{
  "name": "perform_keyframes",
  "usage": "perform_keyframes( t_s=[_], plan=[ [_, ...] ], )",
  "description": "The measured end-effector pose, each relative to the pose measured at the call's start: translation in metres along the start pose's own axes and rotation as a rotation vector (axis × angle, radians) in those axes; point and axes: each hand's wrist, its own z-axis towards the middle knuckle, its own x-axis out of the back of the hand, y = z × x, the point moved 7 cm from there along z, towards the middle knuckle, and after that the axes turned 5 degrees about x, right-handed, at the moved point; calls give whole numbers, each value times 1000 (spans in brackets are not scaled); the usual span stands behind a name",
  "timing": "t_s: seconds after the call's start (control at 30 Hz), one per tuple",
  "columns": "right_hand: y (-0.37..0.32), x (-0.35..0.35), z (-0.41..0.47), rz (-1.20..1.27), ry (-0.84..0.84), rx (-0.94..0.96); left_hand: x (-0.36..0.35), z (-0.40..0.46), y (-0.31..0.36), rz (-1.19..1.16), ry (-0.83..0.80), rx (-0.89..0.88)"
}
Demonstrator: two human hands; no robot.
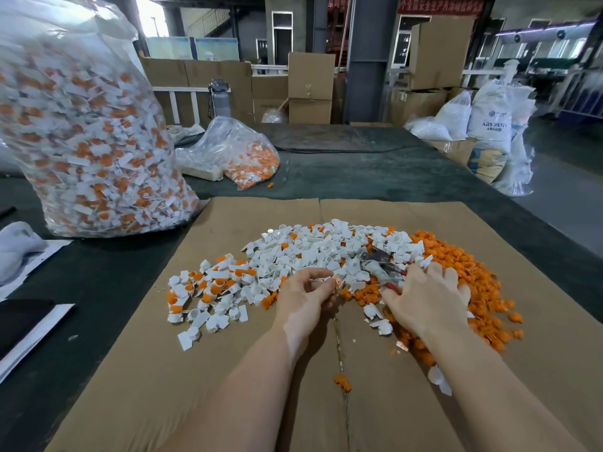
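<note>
Pinching small part [327, 281] — between left fingers [310, 274]

Parts pile [310, 252] on cardboard [228, 370], bag [88, 141] behind left

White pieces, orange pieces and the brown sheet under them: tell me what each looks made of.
White pieces: moulded plastic, likely; smooth, slightly glossy, repeated shapes. Orange pieces: plastic too, it seems; even colour, dull sheen. Brown sheet: cardboard, matte, with a seam down the middle.

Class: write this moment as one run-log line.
left hand: pinches small piece | right hand: on orange pieces, by pliers | surface: cardboard
</note>
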Motion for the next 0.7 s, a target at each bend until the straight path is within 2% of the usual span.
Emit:
perform_keyframes(
  t_s=[0.07, 0.13, 0.23, 0.37, 0.5, 0.7],
  plan=[
    [-7, 12, -7, 11, 74, 44, 1, 1, -1, -62, 8, 18],
    [-17, 19, -13, 159, 64, 107, 1, 2, -2, -132, 14, 40],
    [-33, 17, -23, 453, -158, 196, 3, 4, -3, -206, 46, 73],
    [-43, 10, -39, 641, -425, 228, 7, 4, -4, -234, 91, 91],
    [-44, 12, -49, 762, -533, 213, 8, 2, -4, -238, 113, 86],
    [-48, 12, -57, 786, -629, 224, 10, 1, -4, -219, 142, 94]
  ],
)
